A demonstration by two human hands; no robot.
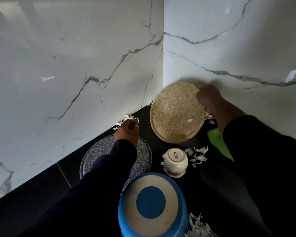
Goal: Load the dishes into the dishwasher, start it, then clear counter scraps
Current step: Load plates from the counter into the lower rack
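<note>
On the black counter (46, 194), in the corner of the marble walls, a beige speckled plate (176, 115) stands tilted up on its edge. My right hand (208, 98) grips its upper right rim. My left hand (127, 131) reaches to the wall base with fingers curled around white scraps (126, 119). A grey speckled plate (142, 158) lies face down under my left forearm. A white cup (175, 162) lies upside down in the middle. A blue bowl (152, 206) sits upside down at the front.
More white scraps (197, 155) lie right of the cup, others (199, 225) beside the blue bowl and some (210, 118) behind the beige plate. A green object (219, 144) lies under my right forearm. Marble walls (75, 65) close the corner.
</note>
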